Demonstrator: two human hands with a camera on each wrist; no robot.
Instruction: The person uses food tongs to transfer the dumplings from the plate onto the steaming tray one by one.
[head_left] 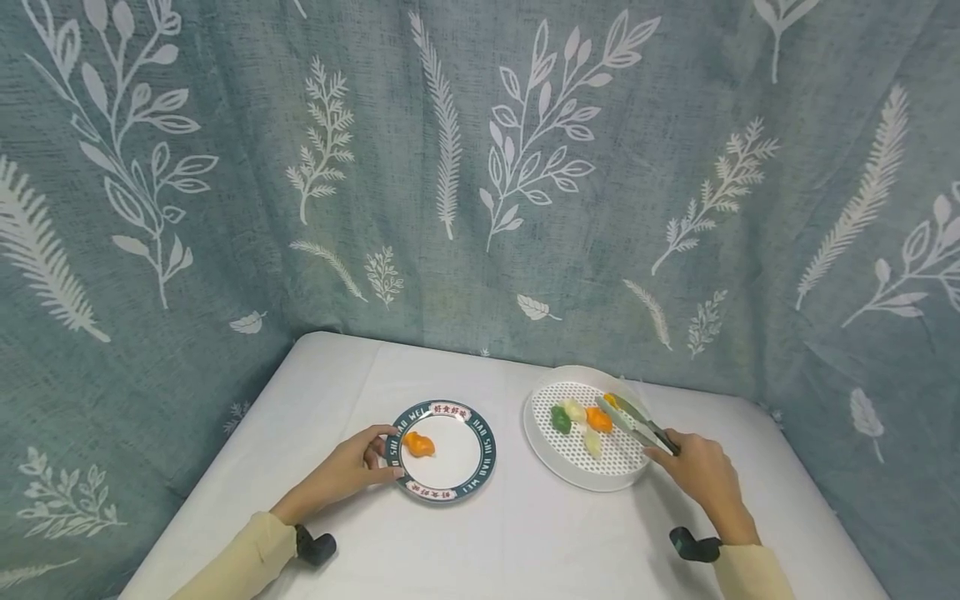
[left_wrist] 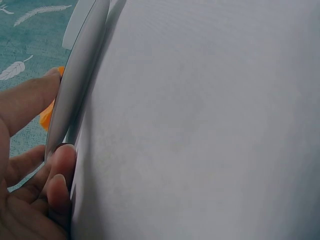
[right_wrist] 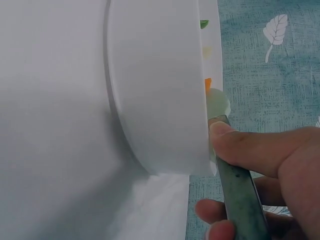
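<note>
On the white table (head_left: 510,533), the basket (head_left: 581,482) is sitting forward and left of the right hand (head_left: 701,471), which is much nearer it than the left hand (head_left: 351,465), and the plate (head_left: 453,454) is lying apart to the basket's left, with the left hand pinching its left rim. The right hand is pinching the tongs (head_left: 628,422), whose long axis is slanting forward and leftward over the basket, tips lying at a yellow piece (head_left: 611,401) just beyond an orange piece (head_left: 599,419); whether they are gripping it, I cannot tell
</note>
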